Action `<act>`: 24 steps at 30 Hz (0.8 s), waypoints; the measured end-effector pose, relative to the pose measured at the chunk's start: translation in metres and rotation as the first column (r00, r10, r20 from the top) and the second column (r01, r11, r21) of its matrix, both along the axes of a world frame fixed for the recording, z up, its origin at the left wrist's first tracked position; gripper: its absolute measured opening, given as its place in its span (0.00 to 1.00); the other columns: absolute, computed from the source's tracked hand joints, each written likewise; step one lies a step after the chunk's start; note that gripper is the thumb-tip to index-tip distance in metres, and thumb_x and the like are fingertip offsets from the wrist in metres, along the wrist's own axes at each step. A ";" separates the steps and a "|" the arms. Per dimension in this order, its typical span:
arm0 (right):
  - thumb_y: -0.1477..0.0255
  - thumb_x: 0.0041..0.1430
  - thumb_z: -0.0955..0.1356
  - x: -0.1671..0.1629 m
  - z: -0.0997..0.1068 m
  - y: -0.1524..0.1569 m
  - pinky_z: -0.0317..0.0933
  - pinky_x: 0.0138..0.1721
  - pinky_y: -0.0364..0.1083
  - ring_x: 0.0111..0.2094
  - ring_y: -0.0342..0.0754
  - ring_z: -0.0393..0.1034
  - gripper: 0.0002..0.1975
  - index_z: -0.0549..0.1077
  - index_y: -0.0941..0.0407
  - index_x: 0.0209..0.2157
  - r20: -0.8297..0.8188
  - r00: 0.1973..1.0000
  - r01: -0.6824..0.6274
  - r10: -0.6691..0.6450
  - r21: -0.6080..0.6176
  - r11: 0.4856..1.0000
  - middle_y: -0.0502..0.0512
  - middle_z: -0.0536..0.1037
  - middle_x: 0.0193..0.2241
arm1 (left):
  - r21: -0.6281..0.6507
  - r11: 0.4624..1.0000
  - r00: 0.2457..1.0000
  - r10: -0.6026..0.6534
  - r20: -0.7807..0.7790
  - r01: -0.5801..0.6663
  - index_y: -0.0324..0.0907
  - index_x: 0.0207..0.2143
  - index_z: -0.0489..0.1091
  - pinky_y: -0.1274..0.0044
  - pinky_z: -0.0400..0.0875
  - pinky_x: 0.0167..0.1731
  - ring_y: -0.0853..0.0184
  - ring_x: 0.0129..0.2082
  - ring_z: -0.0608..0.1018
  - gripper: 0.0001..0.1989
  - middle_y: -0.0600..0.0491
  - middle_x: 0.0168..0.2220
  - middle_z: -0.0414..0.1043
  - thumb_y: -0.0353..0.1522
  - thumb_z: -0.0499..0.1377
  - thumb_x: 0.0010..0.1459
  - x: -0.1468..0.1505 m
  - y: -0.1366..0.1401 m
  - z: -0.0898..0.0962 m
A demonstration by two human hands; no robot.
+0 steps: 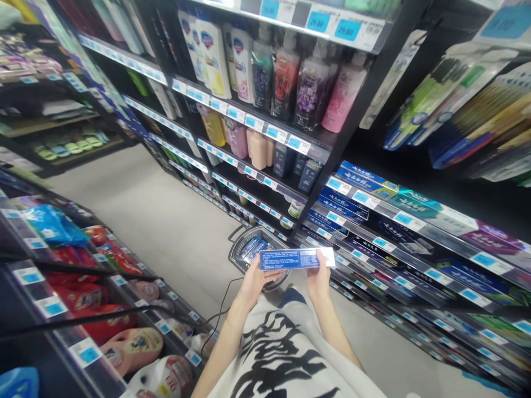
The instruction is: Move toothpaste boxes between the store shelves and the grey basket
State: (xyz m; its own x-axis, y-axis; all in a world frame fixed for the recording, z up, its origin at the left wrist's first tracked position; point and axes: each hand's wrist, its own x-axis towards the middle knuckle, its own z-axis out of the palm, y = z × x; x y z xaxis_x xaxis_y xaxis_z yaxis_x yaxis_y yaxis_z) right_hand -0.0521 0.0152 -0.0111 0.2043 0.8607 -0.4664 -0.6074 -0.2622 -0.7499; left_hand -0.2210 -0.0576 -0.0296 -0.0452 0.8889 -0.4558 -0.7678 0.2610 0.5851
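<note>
A long blue and white toothpaste box is held level in front of my body, printed side up. My left hand grips its left end, and my right hand pinches the right end near the white panel. Beneath the box, partly hidden by it and by my left hand, a dark shopping basket stands on the floor. Blue boxes lie inside that basket.
To the right, a shelf holds rows of toothpaste boxes, with hanging toothbrush packs above. Pump bottles line the shelf ahead. At left, another shelf carries detergent bottles. Grey floor runs between the shelves.
</note>
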 end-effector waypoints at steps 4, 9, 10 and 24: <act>0.63 0.45 0.78 0.004 -0.004 -0.001 0.66 0.29 0.41 0.31 0.43 0.73 0.20 0.75 0.54 0.39 0.010 1.000 0.020 -0.021 0.003 1.000 0.46 0.80 0.33 | -0.044 0.999 0.998 -0.008 -0.063 0.005 0.37 0.67 0.59 0.65 0.78 0.45 0.54 0.40 0.85 0.34 0.41 0.42 0.82 0.49 0.52 0.67 0.000 0.003 -0.002; 0.62 0.45 0.79 0.007 -0.005 0.000 0.65 0.29 0.40 0.31 0.42 0.73 0.19 0.76 0.54 0.38 0.003 1.000 0.011 -0.011 0.006 1.000 0.46 0.80 0.33 | -0.043 0.999 0.998 -0.008 -0.070 0.005 0.37 0.67 0.58 0.67 0.79 0.43 0.55 0.39 0.85 0.34 0.41 0.42 0.82 0.49 0.51 0.68 0.000 0.003 -0.003; 0.63 0.45 0.79 0.008 -0.005 0.000 0.66 0.30 0.40 0.32 0.42 0.73 0.19 0.76 0.54 0.38 0.001 1.000 0.009 -0.009 0.003 1.000 0.46 0.81 0.33 | -0.042 0.999 0.997 -0.010 -0.070 0.007 0.37 0.67 0.58 0.67 0.79 0.43 0.55 0.39 0.85 0.34 0.41 0.42 0.82 0.49 0.51 0.68 0.000 0.003 -0.004; 0.56 0.51 0.74 0.010 -0.020 0.004 0.71 0.36 0.46 0.35 0.47 0.75 0.17 0.75 0.52 0.38 -0.023 0.982 -0.187 0.186 -0.085 0.979 0.49 0.81 0.34 | 0.097 0.989 0.912 0.139 -0.385 -0.110 0.42 0.63 0.63 0.68 0.82 0.38 0.56 0.39 0.84 0.36 0.44 0.51 0.78 0.42 0.68 0.55 0.029 -0.004 -0.001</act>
